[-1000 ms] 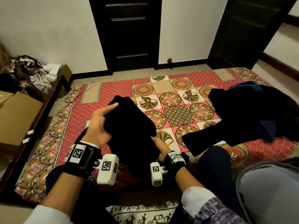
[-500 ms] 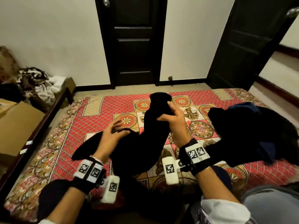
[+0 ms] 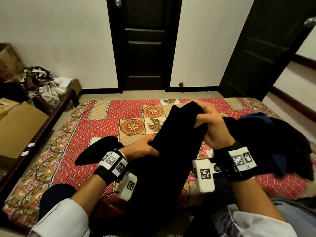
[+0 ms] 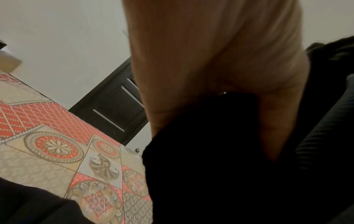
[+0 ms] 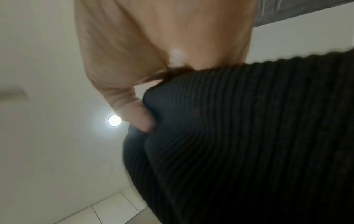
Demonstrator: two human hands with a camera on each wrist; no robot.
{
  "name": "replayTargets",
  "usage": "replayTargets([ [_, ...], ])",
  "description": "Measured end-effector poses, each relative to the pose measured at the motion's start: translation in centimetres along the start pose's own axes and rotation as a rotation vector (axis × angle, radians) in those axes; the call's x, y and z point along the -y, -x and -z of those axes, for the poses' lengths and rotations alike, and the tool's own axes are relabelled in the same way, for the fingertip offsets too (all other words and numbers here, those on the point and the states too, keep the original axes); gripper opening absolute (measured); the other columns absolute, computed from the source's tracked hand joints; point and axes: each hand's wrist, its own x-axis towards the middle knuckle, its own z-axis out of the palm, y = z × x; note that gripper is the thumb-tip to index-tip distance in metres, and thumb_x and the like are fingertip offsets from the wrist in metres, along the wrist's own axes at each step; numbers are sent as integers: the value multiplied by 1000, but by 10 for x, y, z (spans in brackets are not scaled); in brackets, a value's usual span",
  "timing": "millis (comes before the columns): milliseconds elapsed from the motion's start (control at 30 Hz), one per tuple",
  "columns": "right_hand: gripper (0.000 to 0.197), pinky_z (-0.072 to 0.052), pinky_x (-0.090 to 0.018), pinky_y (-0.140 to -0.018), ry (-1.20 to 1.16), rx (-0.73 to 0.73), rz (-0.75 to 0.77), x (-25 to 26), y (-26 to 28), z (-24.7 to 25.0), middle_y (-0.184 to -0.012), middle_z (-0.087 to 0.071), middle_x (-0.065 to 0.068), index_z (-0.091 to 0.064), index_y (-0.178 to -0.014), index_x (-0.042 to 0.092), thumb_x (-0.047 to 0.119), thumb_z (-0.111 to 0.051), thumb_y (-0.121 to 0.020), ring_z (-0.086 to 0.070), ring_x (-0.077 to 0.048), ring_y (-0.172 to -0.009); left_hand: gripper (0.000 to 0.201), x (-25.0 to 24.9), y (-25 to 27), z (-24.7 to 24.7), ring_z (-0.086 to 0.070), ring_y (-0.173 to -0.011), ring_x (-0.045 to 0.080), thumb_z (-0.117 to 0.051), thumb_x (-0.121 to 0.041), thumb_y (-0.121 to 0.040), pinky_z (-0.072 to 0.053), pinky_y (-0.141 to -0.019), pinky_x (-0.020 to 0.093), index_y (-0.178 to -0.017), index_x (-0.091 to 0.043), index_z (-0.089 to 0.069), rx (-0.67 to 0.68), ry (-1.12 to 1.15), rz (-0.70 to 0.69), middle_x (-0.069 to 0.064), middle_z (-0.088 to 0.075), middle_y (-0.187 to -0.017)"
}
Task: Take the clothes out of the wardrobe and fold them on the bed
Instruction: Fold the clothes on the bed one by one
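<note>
Over bed (image 3: 71,151): both hands, left hand (image 3: 142,149) and right hand (image 3: 210,125), grip black garment (image 3: 171,151); fingertips buried in cloth.

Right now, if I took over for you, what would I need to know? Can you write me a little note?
Left hand: grips the black garment low down, near its middle.
Right hand: grips the garment's top end, raised above the bed.
The garment hangs stretched between both hands; its lower part trails toward the lap.
A heap of dark clothes lies on the bed's right side, unfolded.
Done: clothes are on the bed.
Left: fold this garment, lay it down, then fold the heap.
</note>
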Motion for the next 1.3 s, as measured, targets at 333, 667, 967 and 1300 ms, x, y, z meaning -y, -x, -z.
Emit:
replayTargets([
  [333,33,-45,-22,-65,720,-380,221,56,-57,60,-70,-59,8,-61,-71,15,-13,-79,-65,-53,-5,-67,18,-105,39,144,-56,-62,7,-75,-25,-85,-39,-60,27,-80,-9,-73,-633,-239,-275,-3,-64,-66],
  [667,19,-37,-32,-73,1597,-84,252,134,-160,68,-92,-50,-8,-79,-95,11,26,-83,-85,-54,-28,-86,9,-231,70,207,-60,-69,7,-69,-24,-94,-45,-66,29,-92,-29,-62,-712,-814,-388,-2,-72,-85],
  [967,17,-62,-45,-73,1541,-223,120,166,-156,48,-70,-74,-4,-80,-83,15,19,-64,-81,-70,-20,-64,25,-137,56,167,-63,-97,15,-65,-11,-96,-54,-87,38,-113,-28,-69,-191,-728,-335,-6,-65,-105],
  [1300,34,-41,-34,-52,1229,-73,340,175,-134,45,-53,-58,-11,-64,-55,12,37,-82,-68,-50,-13,-48,47,-69,39,134,-64,-85,11,-53,-51,-89,-53,-76,29,-115,-14,-65,-194,-643,-115,2,-68,-104],
])
